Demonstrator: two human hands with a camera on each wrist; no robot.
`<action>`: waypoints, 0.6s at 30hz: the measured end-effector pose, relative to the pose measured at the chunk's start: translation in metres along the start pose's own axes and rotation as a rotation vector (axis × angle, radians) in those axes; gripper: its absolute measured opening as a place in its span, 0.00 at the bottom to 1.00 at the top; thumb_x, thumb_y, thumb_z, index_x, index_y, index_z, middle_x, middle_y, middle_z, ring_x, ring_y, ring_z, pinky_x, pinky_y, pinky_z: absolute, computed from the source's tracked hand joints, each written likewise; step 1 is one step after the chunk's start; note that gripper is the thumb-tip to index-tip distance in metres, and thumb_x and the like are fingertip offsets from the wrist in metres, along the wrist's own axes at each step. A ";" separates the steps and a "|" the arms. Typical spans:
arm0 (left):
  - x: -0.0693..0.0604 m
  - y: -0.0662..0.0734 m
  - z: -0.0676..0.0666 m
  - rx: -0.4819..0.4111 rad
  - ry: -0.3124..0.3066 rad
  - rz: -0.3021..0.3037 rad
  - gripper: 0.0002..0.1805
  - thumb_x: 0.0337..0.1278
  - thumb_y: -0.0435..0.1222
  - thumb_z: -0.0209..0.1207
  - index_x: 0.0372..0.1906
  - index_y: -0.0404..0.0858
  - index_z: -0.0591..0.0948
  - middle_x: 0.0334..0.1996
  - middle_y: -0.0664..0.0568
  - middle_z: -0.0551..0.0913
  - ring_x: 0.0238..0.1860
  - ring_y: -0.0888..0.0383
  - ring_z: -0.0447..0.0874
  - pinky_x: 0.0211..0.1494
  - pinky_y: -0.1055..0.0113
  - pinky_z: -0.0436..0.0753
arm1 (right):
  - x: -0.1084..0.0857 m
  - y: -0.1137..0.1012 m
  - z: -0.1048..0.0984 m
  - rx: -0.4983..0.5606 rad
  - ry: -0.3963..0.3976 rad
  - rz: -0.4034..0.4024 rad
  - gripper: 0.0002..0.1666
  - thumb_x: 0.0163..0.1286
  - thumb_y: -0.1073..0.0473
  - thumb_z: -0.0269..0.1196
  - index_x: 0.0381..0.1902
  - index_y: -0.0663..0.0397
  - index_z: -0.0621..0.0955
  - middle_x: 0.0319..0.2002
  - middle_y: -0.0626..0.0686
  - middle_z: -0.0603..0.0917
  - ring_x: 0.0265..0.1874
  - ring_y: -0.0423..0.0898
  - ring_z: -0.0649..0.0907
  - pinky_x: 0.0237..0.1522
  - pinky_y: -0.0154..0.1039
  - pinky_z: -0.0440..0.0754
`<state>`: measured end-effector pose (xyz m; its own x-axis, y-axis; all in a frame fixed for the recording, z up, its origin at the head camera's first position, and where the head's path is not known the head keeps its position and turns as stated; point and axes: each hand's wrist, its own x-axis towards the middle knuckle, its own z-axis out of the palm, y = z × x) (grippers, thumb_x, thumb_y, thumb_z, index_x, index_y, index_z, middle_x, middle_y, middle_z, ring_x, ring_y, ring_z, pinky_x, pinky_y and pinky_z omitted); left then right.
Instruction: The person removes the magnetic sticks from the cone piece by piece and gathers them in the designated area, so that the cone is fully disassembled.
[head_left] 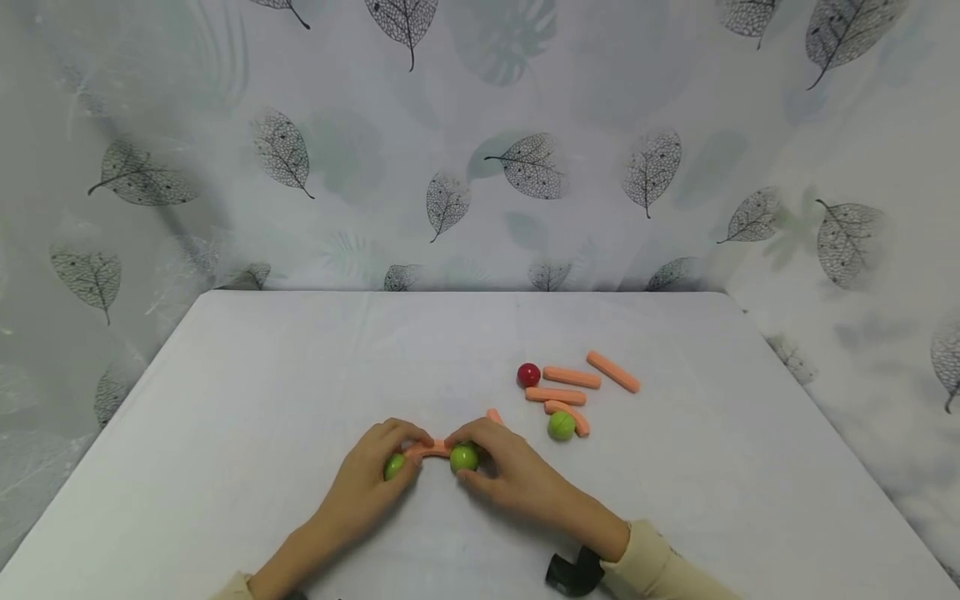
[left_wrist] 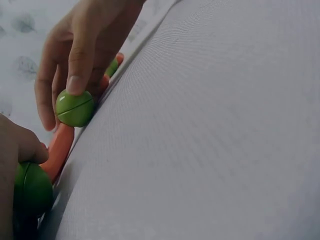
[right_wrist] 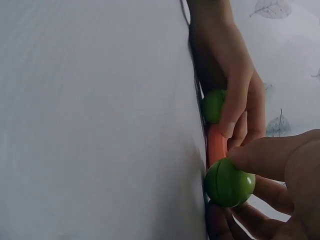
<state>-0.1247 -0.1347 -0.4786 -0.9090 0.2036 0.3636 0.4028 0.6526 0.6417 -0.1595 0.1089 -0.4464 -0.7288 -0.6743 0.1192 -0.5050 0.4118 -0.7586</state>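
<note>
My left hand [head_left: 367,475] pinches one end of a curved orange stick [head_left: 432,449] between thumb and fingers. Beside that end, partly covered by the same hand, a seamed green ball [head_left: 393,466] rests on the table. At the stick's other end, my right hand [head_left: 510,467] holds a second green ball [head_left: 463,458] between thumb and fingers. In the right wrist view this second ball [right_wrist: 230,182] touches or nearly touches the orange stick [right_wrist: 217,145]. The left wrist view shows the stick [left_wrist: 59,150] lying between both balls.
Right of the hands lie several orange sticks [head_left: 572,377], a red ball [head_left: 528,375] and another green ball [head_left: 561,426] against a curved stick [head_left: 581,422]. One more stick [head_left: 493,415] pokes out behind my right hand. A leaf-printed curtain stands behind the white table [head_left: 300,358].
</note>
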 end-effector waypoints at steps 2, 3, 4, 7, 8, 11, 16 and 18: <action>0.000 -0.001 0.001 0.007 0.000 0.003 0.13 0.65 0.34 0.66 0.46 0.58 0.83 0.48 0.71 0.82 0.49 0.67 0.79 0.50 0.64 0.81 | 0.000 0.001 0.001 0.033 -0.003 0.004 0.21 0.69 0.64 0.70 0.58 0.48 0.80 0.57 0.45 0.83 0.55 0.40 0.80 0.62 0.38 0.81; 0.000 -0.002 0.001 0.010 -0.002 0.009 0.14 0.65 0.33 0.66 0.46 0.58 0.83 0.48 0.71 0.82 0.49 0.67 0.78 0.50 0.65 0.81 | -0.001 0.001 0.002 0.048 -0.005 0.006 0.20 0.69 0.64 0.70 0.57 0.47 0.81 0.56 0.44 0.83 0.54 0.39 0.80 0.61 0.37 0.81; 0.000 -0.002 0.001 0.012 -0.003 0.014 0.14 0.65 0.33 0.66 0.46 0.58 0.83 0.48 0.71 0.82 0.48 0.68 0.78 0.50 0.65 0.80 | -0.001 0.001 0.003 0.061 -0.006 0.009 0.20 0.69 0.64 0.71 0.56 0.46 0.81 0.55 0.43 0.83 0.53 0.38 0.79 0.60 0.36 0.80; 0.000 0.000 0.000 0.019 -0.002 0.035 0.14 0.63 0.32 0.67 0.46 0.56 0.83 0.47 0.71 0.82 0.47 0.68 0.76 0.48 0.67 0.79 | -0.003 0.002 0.004 0.098 -0.009 0.017 0.18 0.69 0.62 0.71 0.55 0.44 0.81 0.55 0.41 0.82 0.52 0.37 0.78 0.59 0.35 0.79; 0.000 0.000 0.000 0.022 -0.003 0.042 0.15 0.63 0.32 0.68 0.46 0.56 0.83 0.47 0.70 0.83 0.46 0.68 0.76 0.48 0.67 0.79 | -0.003 0.003 0.005 0.105 -0.007 0.017 0.18 0.69 0.61 0.71 0.55 0.43 0.81 0.54 0.41 0.81 0.51 0.37 0.78 0.58 0.34 0.79; 0.000 0.001 -0.001 0.031 -0.007 0.054 0.14 0.62 0.32 0.68 0.46 0.55 0.83 0.46 0.70 0.83 0.44 0.68 0.75 0.46 0.69 0.78 | -0.004 0.004 0.008 0.120 0.009 0.005 0.18 0.69 0.60 0.71 0.54 0.42 0.81 0.54 0.41 0.82 0.50 0.37 0.78 0.57 0.33 0.79; 0.000 0.001 -0.002 0.028 -0.019 0.040 0.14 0.63 0.33 0.69 0.46 0.55 0.83 0.46 0.71 0.82 0.44 0.69 0.74 0.46 0.69 0.78 | -0.005 0.008 0.011 0.147 0.022 0.005 0.18 0.69 0.60 0.71 0.54 0.41 0.81 0.54 0.40 0.82 0.50 0.38 0.79 0.56 0.33 0.79; 0.000 0.001 -0.002 0.026 -0.021 0.037 0.14 0.63 0.33 0.68 0.47 0.55 0.83 0.46 0.71 0.82 0.44 0.69 0.74 0.46 0.69 0.78 | -0.005 0.008 0.011 0.159 0.017 0.015 0.17 0.70 0.60 0.70 0.54 0.40 0.81 0.54 0.39 0.82 0.50 0.38 0.79 0.56 0.33 0.79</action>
<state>-0.1238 -0.1355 -0.4771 -0.8959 0.2429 0.3720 0.4333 0.6629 0.6106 -0.1547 0.1091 -0.4606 -0.7442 -0.6576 0.1171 -0.4154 0.3185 -0.8521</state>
